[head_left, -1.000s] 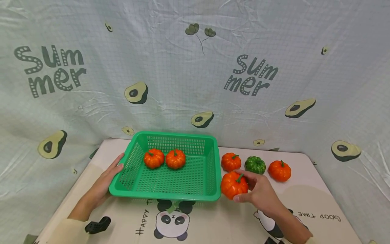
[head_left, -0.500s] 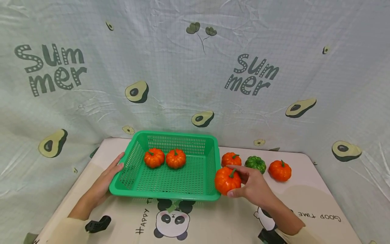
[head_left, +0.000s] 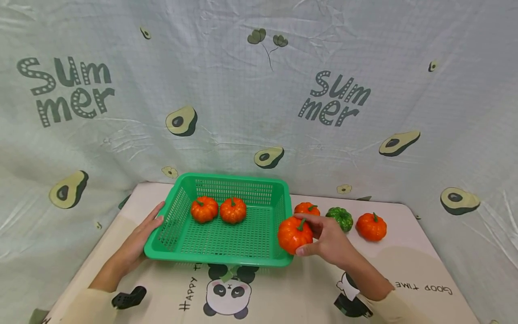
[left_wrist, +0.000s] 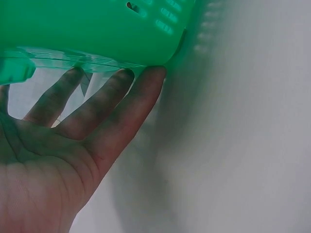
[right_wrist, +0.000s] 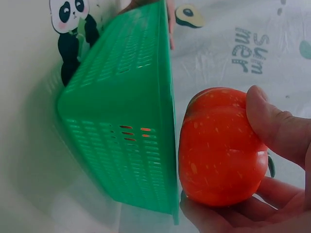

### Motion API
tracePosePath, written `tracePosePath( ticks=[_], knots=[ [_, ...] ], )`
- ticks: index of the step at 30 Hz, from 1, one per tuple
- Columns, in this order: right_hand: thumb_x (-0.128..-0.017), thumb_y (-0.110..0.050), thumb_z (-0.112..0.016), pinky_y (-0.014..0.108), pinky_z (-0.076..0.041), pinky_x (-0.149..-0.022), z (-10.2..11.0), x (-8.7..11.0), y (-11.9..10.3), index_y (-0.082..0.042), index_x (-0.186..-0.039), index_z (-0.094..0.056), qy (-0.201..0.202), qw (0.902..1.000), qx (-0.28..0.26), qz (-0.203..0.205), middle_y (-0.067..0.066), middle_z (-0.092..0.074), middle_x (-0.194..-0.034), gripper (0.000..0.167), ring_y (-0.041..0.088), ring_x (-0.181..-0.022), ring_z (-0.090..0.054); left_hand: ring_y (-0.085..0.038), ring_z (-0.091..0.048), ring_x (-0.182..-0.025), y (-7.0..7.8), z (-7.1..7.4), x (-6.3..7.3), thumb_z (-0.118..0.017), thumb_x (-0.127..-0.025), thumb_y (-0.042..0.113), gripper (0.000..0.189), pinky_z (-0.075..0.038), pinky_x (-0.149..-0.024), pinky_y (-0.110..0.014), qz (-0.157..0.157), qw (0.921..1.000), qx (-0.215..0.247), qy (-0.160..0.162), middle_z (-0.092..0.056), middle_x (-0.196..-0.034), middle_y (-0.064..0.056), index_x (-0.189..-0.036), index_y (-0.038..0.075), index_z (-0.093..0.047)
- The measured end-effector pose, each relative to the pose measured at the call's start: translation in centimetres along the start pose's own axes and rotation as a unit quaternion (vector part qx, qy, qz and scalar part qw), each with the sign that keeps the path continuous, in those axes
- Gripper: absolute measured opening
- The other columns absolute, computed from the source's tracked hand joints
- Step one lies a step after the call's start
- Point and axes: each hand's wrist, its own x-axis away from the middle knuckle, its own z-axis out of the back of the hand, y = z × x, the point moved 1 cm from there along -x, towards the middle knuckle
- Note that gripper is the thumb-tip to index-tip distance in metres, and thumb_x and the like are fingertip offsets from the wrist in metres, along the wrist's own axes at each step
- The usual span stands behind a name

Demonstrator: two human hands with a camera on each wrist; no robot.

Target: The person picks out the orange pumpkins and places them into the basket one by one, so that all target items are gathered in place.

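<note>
The green rectangular plastic basket [head_left: 218, 259] holds two round orange pumpkins [head_left: 233, 210], the left hand [head_left: 138, 240] straight-fingered against its left side, the right hand [head_left: 331, 240] gripping a ribbed, green-stemmed orange pumpkin [head_left: 293, 236] above its right rim.

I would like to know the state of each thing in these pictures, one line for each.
Basket: upright, open on top, partly filled.
Left inside pumpkin: resting in the basket.
Right inside pumpkin: resting in the basket.
Held pumpkin: raised, at the basket's right rim.
Right hand: gripping that pumpkin.
Left hand: fingers extended, touching the basket.
Nearest outside orange pumpkin: partly hidden.
Green pumpkin: partly hidden.
Rightmost pumpkin: on the table.
</note>
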Motion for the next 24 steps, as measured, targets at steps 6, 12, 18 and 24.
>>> tracePosePath(
  ticks=[6, 12, 18, 24],
  knots=[
    [-0.073, -0.005, -0.093, 0.034, -0.059, -0.095, -0.2, -0.5, 0.0, 0.001, -0.142, -0.061, -0.011, 0.9998, -0.005, 0.014, 0.023, -0.066, -0.136, 0.077, 0.029, -0.114, -0.066, -0.046, 0.0, -0.16, 0.1, 0.0, 0.0, -0.032, -0.111, 0.057, 0.073, -0.01, -0.123, -0.071, -0.008, 0.9999, 0.005, -0.004, 0.014, -0.177, -0.01, -0.168, 0.034, 0.008],
    [-0.075, -0.005, -0.092, 0.038, -0.059, -0.097, -0.3, -1.1, -0.2, 0.003, -0.143, -0.06, -0.018, 0.9994, -0.006, 0.028, 0.024, -0.065, -0.137, 0.075, 0.033, -0.119, -0.066, -0.047, 0.0, -0.16, 0.1, 0.1, 0.1, -0.032, -0.111, 0.056, 0.073, -0.01, -0.123, -0.072, -0.011, 0.9999, 0.006, -0.003, 0.014, -0.177, -0.01, -0.168, 0.033, 0.008],
    [-0.075, -0.004, -0.091, 0.039, -0.058, -0.1, -0.6, -1.7, -0.1, 0.002, -0.142, -0.061, -0.026, 0.9989, -0.009, 0.037, 0.023, -0.065, -0.136, 0.073, 0.036, -0.122, -0.064, -0.047, 0.001, -0.16, 0.0, 0.1, 0.0, -0.032, -0.111, 0.056, 0.074, -0.009, -0.123, -0.071, -0.012, 0.9999, 0.003, -0.003, 0.014, -0.177, -0.01, -0.168, 0.031, 0.008],
    [-0.075, -0.002, -0.091, 0.033, -0.058, -0.093, -1.0, -2.5, -0.6, 0.003, -0.143, -0.06, -0.027, 0.9988, -0.02, 0.036, 0.023, -0.065, -0.135, 0.075, 0.032, -0.115, -0.064, -0.047, -0.003, -0.159, 0.0, 0.1, 0.0, -0.031, -0.111, 0.057, 0.074, -0.013, -0.123, -0.071, -0.01, 0.9999, 0.003, -0.005, 0.013, -0.177, -0.011, -0.168, 0.032, 0.009]
  ],
)
